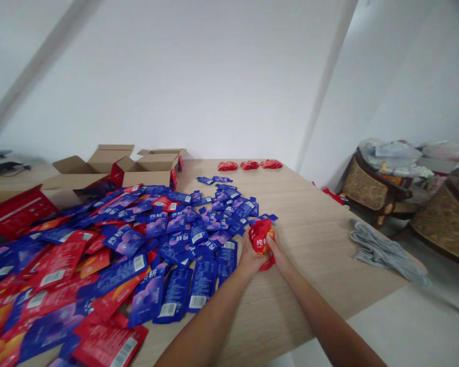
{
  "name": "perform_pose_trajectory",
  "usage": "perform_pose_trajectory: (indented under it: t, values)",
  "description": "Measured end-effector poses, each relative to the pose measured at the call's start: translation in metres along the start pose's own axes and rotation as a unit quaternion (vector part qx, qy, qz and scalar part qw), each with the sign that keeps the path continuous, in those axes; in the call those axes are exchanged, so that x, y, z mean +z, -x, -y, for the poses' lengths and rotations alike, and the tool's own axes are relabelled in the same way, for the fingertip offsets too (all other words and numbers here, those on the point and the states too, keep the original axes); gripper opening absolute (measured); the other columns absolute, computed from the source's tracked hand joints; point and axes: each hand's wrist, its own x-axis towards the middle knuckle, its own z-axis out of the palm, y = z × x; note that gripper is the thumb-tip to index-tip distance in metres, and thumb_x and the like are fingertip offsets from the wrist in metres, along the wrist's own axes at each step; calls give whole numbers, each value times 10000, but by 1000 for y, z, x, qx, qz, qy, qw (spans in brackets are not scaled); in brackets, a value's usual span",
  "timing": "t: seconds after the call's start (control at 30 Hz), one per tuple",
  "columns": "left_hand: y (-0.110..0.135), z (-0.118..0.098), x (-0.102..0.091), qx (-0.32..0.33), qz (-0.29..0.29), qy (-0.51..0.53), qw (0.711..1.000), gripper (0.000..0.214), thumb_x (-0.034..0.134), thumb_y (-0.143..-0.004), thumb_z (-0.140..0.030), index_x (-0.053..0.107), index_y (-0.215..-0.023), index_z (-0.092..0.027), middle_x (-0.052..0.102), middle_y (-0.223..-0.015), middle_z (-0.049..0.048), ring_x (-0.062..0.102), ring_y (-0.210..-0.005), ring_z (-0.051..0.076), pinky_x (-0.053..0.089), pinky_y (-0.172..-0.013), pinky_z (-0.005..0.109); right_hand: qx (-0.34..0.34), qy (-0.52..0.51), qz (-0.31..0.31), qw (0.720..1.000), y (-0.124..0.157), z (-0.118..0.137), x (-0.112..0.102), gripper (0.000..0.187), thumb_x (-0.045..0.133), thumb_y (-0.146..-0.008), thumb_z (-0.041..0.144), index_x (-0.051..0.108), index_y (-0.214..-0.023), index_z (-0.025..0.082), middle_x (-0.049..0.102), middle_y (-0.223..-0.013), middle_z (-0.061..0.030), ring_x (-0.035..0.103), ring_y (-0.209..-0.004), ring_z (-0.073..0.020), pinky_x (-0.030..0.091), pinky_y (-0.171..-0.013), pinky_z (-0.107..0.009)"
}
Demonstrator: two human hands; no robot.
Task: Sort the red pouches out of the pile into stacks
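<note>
My left hand (249, 255) and right hand (277, 248) are together, my grip clamped on a red pack (259, 238) between them. I hold it from both sides, just above the worktop (313, 229) or resting on it; I cannot tell which. Nor can I tell whether it is one pack or several layered. White lettering faces me, and more red shows below my fingers.

Just to the left, blue packs (201, 285) lie loose, some overlapping, some with barcodes up. Farther left they mix with red ones in a wide heap (126, 239), next to open boxes (149, 177). Near the wall (214, 76), three red stacks (249, 165) sit in a row.

To my right, well apart from the pack, a grey cloth (384, 252) lies crumpled at the worktop's edge. Beyond it stand two chairs (369, 183), with plastic bags (393, 153) near them.
</note>
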Motion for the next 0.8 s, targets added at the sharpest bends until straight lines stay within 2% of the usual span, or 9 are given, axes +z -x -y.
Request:
perform_pose_trajectory:
  t: [0.17,0.27,0.4,0.5,0.67,0.8]
  values:
    - [0,-3,-1,29,26,48,998,948,788,-489,-133,311,-1302,-230,456,-1299,98,455,-1219,268,347,-1051,423,-18,86,-33,996,3,0,-1,676,563,-780,550,371,-1354,248,477,-1376,-50,391,-1309,-204,281,-1109,-372]
    - [-3,-3,-4,26,45,77,996,988,778,-501,-119,251,-1327,-242,438,-1319,100,496,-1179,250,389,-1018,398,-20,125,-34,991,4,3,2,702,562,-784,535,336,-1373,227,519,-1326,-77,452,-1259,-217,318,-1091,-372]
    - [-6,-1,-9,-14,68,106,992,1019,776,-501,-115,222,-1345,-249,475,-1280,95,539,-1119,249,439,-961,395,-40,132,-38,990,3,8,7,678,559,-787,526,339,-1349,219,555,-1264,-84,528,-1169,-220,385,-1039,-370]
    - [-6,-2,-11,-23,83,89,992,972,768,-521,-125,253,-1337,-237,508,-1237,87,550,-1092,242,444,-953,402,-39,142,-36,988,4,10,9,620,543,-797,526,381,-1307,213,574,-1229,-83,542,-1144,-219,395,-1027,-367]
    - [-1,-9,-10,24,60,15,998,898,766,-524,-128,330,-1303,-223,473,-1279,93,498,-1159,242,387,-1017,409,-6,132,-35,991,6,8,7,637,545,-787,545,395,-1304,204,568,-1242,-90,523,-1169,-234,363,-1053,-380]
    - [0,-11,-9,-11,57,22,998,947,790,-488,-152,332,-1314,-231,452,-1310,104,441,-1233,274,341,-1061,440,20,111,-39,993,7,5,4,708,582,-747,560,375,-1339,231,541,-1297,-76,465,-1240,-243,303,-1096,-399]
